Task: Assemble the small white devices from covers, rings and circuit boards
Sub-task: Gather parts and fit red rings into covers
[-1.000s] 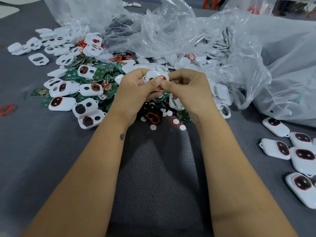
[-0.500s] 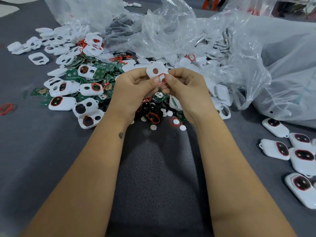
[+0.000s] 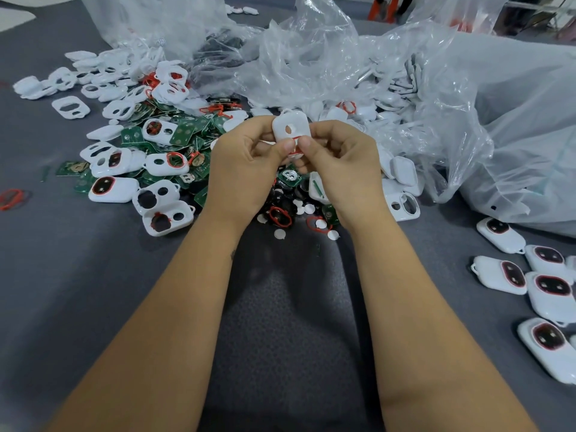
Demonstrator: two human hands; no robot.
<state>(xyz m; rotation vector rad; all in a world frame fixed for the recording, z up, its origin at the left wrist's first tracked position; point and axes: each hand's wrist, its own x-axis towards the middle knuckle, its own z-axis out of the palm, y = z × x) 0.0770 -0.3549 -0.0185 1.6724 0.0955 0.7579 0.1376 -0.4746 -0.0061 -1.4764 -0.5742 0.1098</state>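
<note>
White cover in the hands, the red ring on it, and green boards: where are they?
white cover [image 3: 290,127]: head view, upper face.
red ring [image 3: 294,152]: head view, lower edge.
green boards [image 3: 184,135]: head view, one board's face.

This looks like a small assembly workshop doing piecework by hand. A table [image 3: 78,275] covered in grey cloth fills the frame, and loose parts lie on it in bulk: a heap of white covers [image 3: 118,107] at upper left, green circuit boards [image 3: 187,132] mixed among them, and red rings [image 3: 11,198] scattered about. Large clear plastic bags [image 3: 467,104] of more white parts spill open across the top and right. At lower right, finished white devices [image 3: 498,275] lie grouped together.
</note>
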